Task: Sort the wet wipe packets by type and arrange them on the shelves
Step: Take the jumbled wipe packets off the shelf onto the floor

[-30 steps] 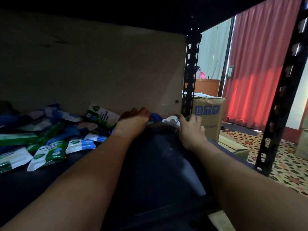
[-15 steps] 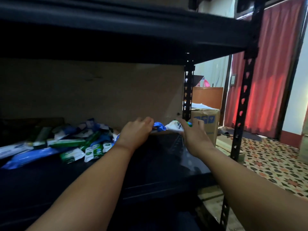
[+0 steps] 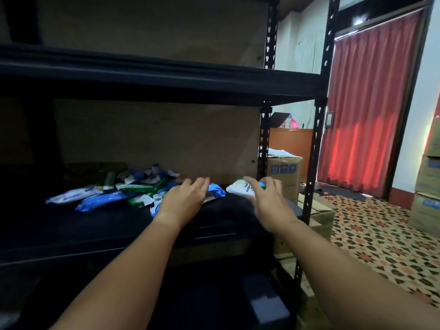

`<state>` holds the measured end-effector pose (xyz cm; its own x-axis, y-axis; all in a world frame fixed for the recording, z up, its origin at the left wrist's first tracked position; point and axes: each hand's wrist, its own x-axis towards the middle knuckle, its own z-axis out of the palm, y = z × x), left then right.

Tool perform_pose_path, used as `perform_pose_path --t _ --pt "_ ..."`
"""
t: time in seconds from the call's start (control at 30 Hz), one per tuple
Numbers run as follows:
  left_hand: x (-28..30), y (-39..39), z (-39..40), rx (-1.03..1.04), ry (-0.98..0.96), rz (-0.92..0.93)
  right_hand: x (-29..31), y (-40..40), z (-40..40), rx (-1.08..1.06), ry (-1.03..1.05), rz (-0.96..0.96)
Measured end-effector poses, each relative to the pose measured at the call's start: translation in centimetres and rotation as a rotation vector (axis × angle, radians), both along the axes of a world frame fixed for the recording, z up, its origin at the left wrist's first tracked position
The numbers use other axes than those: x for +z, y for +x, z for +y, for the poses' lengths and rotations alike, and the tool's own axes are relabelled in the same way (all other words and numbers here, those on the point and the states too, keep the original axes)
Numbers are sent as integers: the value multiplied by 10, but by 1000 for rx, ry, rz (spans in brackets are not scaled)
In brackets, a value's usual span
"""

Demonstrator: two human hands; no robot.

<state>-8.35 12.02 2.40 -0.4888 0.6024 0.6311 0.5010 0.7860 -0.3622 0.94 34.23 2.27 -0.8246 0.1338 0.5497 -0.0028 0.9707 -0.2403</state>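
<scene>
A blue wet wipe packet (image 3: pixel 217 190) and a white packet with green print (image 3: pixel 240 188) lie side by side at the right end of the dark middle shelf (image 3: pixel 100 226). My left hand (image 3: pixel 184 201) reaches over the shelf with relaxed fingers at the blue packet's left edge. My right hand (image 3: pixel 265 201) has its fingers spread, and its thumb lies across the white packet; I cannot tell whether either hand touches its packet. A loose pile of blue, green and white packets (image 3: pixel 119 190) sits further left on the same shelf.
The upper shelf board (image 3: pixel 142 75) hangs above my hands. Black perforated uprights (image 3: pixel 314 163) frame the rack's right end. A cardboard box (image 3: pixel 284 171) stands beyond them, with more boxes (image 3: pixel 427 177) at far right, a red curtain (image 3: pixel 369 103) and a patterned floor (image 3: pixel 371 236).
My view has pulled back and risen, so the upper shelf now shows. Both hands have eased back from the two packets, with fingers more spread; the packets stay at the shelf's right end.
</scene>
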Motion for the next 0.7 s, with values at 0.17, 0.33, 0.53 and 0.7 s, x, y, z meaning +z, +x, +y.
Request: perform_pose_path --t 0.17,0.33,0.53,0.7 --pt "-18 44 -27 -2 -5 32 -22 34 -31 45 -47 -25" --pt "-57 78 -53 -18 -1 -3 -66 63 -54 48 -34 -24" --pt "-143 113 -70 -33 73 -71 -136 85 -81 -33 34 -125" --pt "-226 146 -82 30 -8 -261 -211 98 -101 7 36 -309"
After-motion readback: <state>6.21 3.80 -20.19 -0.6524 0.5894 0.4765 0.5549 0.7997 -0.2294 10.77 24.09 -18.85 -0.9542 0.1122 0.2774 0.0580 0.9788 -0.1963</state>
